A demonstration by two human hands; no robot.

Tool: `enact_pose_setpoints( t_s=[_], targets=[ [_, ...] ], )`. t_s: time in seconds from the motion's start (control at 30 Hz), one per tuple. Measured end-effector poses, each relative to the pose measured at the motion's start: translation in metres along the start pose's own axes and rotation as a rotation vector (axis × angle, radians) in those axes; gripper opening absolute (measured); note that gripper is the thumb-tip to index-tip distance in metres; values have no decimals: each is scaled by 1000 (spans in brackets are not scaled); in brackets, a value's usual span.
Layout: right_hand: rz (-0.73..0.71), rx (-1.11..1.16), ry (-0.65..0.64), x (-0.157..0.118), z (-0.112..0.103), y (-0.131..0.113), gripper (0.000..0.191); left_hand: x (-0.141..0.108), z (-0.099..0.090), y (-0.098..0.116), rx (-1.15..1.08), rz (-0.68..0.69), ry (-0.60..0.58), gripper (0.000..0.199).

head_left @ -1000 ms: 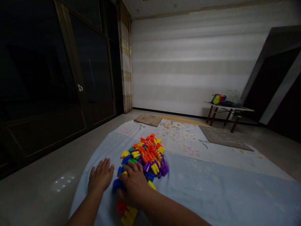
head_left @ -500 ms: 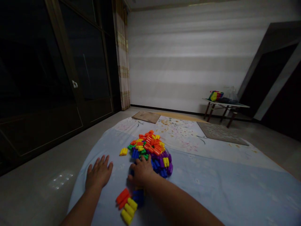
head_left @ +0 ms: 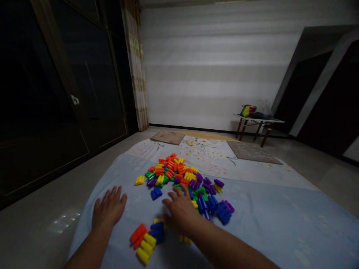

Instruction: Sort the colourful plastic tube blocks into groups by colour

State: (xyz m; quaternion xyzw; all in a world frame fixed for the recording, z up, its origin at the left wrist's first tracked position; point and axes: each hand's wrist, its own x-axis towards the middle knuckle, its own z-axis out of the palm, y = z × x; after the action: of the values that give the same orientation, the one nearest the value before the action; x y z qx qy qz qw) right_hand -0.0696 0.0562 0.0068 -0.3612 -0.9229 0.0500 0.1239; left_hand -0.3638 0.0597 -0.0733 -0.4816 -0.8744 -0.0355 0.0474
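Note:
My left hand lies flat on the light blue cloth with its fingers spread, holding nothing. My right hand reaches palm down over the near side of a loose heap of plastic building blocks, its fingers apart; what lies under the palm is hidden. Orange, yellow and green blocks fill the far part of the heap. Purple and dark blue blocks spread to the right of that hand. Between my forearms sit a red-orange block, a yellow block and a blue block.
The blocks rest on a bed-like surface covered with blue cloth and a flowered section beyond. A brown mat and a grey mat lie at its far side. A small table with bags stands by the wall.
The heap has spread out to the right, with purple and blue blocks now scattered. My right hand has moved slightly right relative to the heap. The view has turned a little right.

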Motion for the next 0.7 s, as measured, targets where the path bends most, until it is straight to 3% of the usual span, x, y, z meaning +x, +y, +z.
enact_pose_setpoints(
  t_s=[0.07, 0.13, 0.23, 0.33, 0.5, 0.57, 0.7],
  targets=[
    [-235, 66, 8, 6, 14, -32, 40, 0, 1, -1, 14, 14, 11, 60],
    [-371, 72, -24, 11, 32, -55, 41, 0, 2, -2, 35, 31, 23, 59],
    [-373, 7, -92, 14, 47, -56, 29, 0, 3, -3, 53, 37, 35, 60],
    [-240, -39, -125, 5, 39, -23, 22, 1, 1, -3, 47, 23, 17, 60],
    [-71, 40, -156, -36, -2, 37, 18, 1, 2, -2, 42, 5, -22, 60],
    [-61, 150, -67, -57, -15, 55, 20, 3, 4, -5, 32, 5, -15, 61],
    [119, 241, 296, -95, -23, 108, 30, 14, -2, -7, 17, 3, -72, 60]
  ],
)
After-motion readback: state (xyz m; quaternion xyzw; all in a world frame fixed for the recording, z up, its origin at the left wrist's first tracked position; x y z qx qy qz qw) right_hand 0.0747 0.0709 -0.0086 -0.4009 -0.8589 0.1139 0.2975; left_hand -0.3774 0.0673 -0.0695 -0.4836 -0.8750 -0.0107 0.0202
